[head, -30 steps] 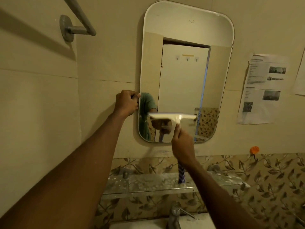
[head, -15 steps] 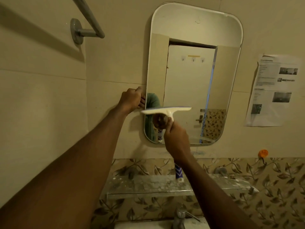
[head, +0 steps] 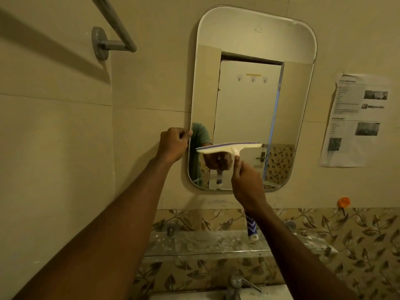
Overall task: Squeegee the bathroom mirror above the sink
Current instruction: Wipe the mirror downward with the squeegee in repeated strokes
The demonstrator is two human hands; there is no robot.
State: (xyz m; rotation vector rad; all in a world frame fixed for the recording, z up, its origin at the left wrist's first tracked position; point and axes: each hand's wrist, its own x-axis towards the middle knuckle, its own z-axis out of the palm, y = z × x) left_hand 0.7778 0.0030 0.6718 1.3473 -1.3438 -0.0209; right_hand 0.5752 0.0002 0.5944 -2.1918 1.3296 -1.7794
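Dim beige tiled wall (head: 65, 148), leaf-patterned band (head: 357, 234), grey towel rail (head: 114, 22).

A narrow glass shelf (head: 207, 243) is running along the leaf-patterned tile band (head: 357, 232) below the mirror, its surface showing pale specks and smears. Small metal brackets (head: 171, 229) are holding it to the wall near the left end of its back edge. A blue-and-white handle end (head: 252, 231) is reaching the surface right of the shelf's middle; whether it is resting there cannot be told.

towel bar (head: 112, 22) top-L | paper sheet (head: 355, 120) R wall | glass shelf (head: 205, 243) | tap (head: 236, 282)
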